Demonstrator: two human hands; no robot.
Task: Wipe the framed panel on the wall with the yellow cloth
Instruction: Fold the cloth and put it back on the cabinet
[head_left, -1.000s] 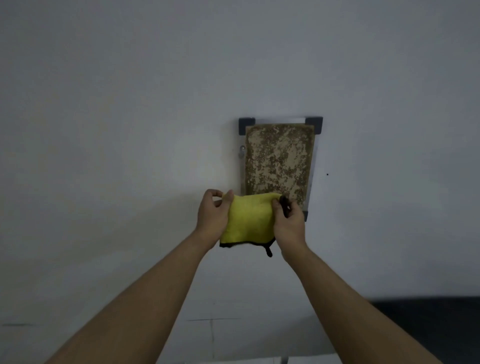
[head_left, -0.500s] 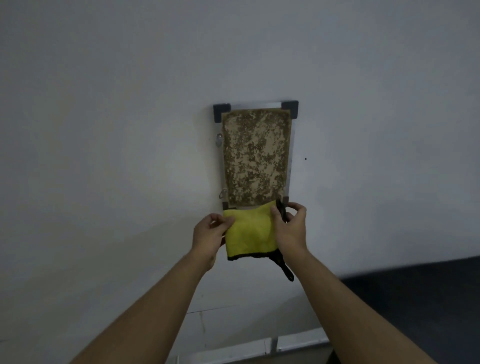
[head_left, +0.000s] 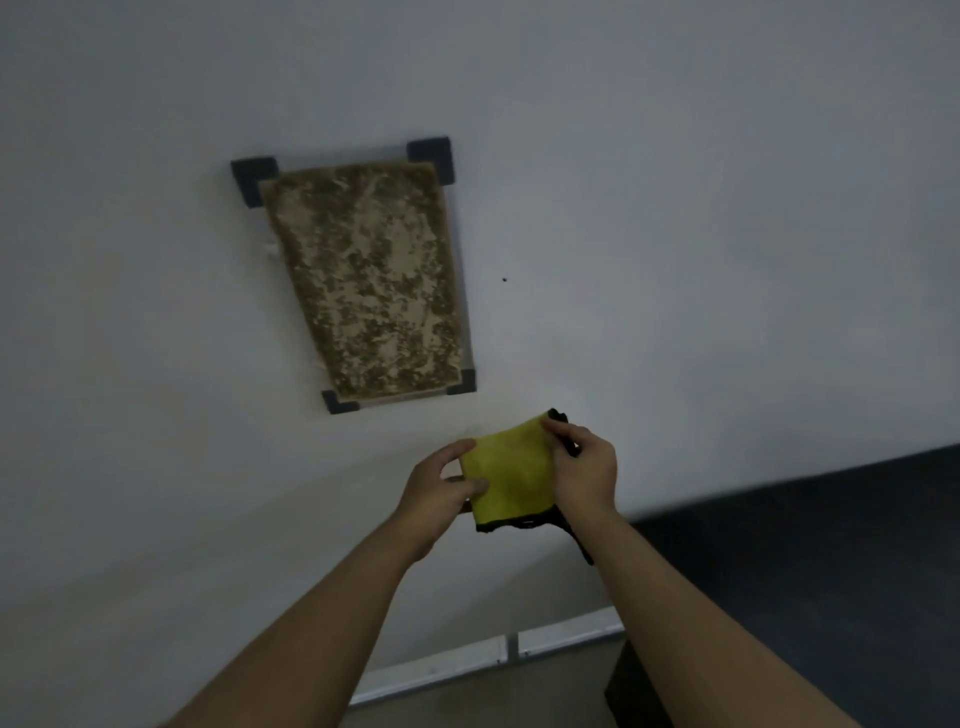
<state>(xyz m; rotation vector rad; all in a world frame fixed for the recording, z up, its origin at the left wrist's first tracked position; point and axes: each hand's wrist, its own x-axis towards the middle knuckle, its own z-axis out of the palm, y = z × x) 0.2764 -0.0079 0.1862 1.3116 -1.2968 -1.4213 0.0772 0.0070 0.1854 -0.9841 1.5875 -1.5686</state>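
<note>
The yellow cloth (head_left: 511, 478), black-edged, is held stretched between both hands below the panel, clear of it. Its left edge is pinched by the left hand (head_left: 441, 491); its right edge is gripped by the right hand (head_left: 584, 470). Beyond, the framed panel (head_left: 369, 280), mottled brown, is mounted on the white wall (head_left: 675, 182).

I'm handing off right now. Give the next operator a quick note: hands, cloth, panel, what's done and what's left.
Left hand: pinching the left edge of the yellow cloth.
Right hand: gripping the cloth's right edge; black trim hangs below.
Cloth: held between both hands, below and right of the framed panel, not touching it.
Panel: on the wall, surface mottled brown all over.
Done: cloth in hand.
Left: raise it to the panel and wipe.
</note>
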